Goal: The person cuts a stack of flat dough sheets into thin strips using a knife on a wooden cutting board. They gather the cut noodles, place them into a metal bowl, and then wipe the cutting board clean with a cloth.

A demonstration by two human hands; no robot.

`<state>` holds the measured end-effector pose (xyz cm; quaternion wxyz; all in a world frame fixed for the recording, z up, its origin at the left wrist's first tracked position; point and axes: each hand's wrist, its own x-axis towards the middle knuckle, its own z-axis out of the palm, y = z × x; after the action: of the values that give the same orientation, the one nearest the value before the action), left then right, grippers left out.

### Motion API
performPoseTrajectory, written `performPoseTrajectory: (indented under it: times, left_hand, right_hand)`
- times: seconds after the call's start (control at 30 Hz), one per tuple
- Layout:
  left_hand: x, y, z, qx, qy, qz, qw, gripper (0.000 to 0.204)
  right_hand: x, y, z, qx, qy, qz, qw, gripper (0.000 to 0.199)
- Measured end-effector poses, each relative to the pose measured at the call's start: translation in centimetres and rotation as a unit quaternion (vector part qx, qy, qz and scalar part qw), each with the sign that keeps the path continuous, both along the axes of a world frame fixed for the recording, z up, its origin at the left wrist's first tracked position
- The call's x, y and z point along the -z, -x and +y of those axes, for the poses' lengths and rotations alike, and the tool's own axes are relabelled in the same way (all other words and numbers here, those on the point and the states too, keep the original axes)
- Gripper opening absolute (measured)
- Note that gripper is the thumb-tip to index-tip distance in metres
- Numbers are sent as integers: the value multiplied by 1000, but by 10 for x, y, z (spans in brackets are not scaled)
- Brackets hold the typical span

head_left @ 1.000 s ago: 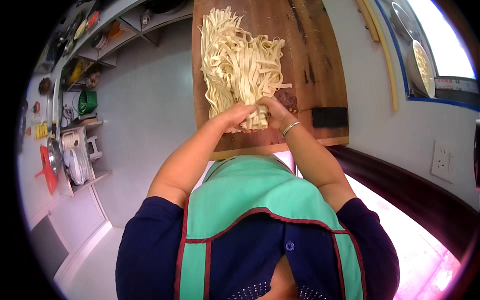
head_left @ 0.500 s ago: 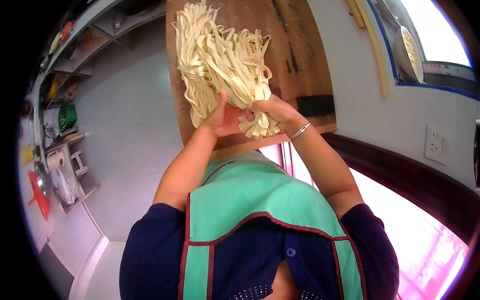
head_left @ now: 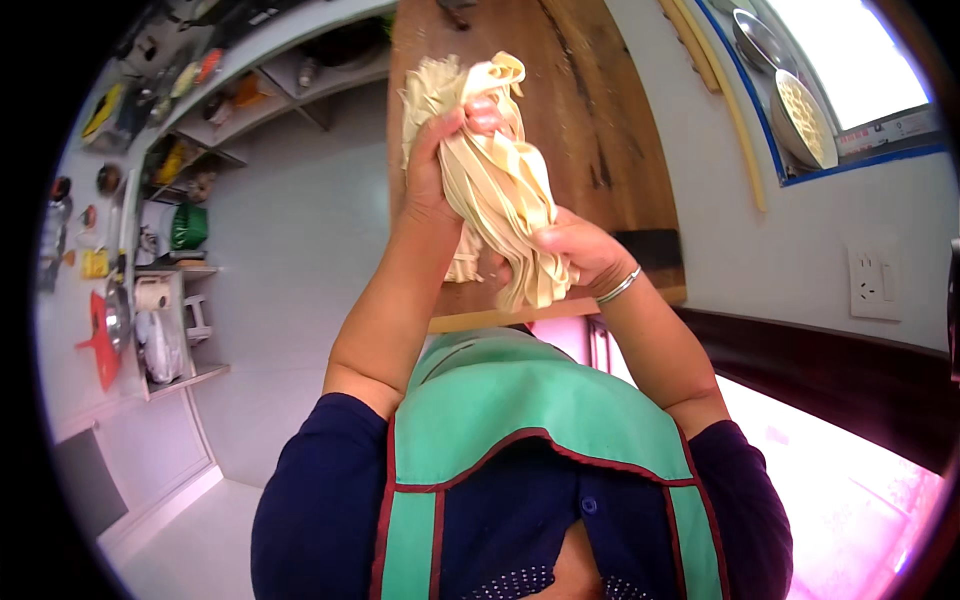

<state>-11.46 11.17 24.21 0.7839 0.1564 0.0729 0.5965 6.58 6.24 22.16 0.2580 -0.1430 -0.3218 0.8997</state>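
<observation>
A thick bundle of pale, flat noodles (head_left: 500,190) is held up between my two hands, slanting from upper left to lower right. My left hand (head_left: 440,155) wraps round its far end, with fingertips showing over the strands. My right hand (head_left: 590,250) grips the near end, thumb on top, and the cut ends hang out below it. Behind the bundle more noodles (head_left: 425,85) lie on the wooden board (head_left: 590,120); the bundle and my left arm hide much of them.
A black block (head_left: 650,250) rests at the board's right edge, by the white wall with a socket (head_left: 874,281). Long wooden rods (head_left: 735,120) lie at the right, near a round strainer (head_left: 803,120) on the window ledge. Shelves with kitchen things (head_left: 180,290) stand at the left.
Both hands have lifted the bundle off the board. My left hand has moved from beside the noodles to grasp their far end. The view has shifted slightly.
</observation>
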Motion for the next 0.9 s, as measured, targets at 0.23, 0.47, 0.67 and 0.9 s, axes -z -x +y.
performPoseTrajectory:
  times: [0.23,0.47,0.67,0.9]
  left_hand:
    - [-104,128,-40,-156,-158,220,950,15]
    - [-133,309,-126,-264,-146,288,909,16]
    - [-141,526,-212,-158,-12,219,963,19]
    - [-105,718,-302,-234,113,123,958,34]
  right_hand:
    - [-50,131,-11,89,13,73,993,58]
    - [-97,311,-88,100,-207,-64,971,39]
    - [-71,453,-125,-109,-306,-193,926,39]
    - [-37,658,-94,-122,-215,-149,957,35]
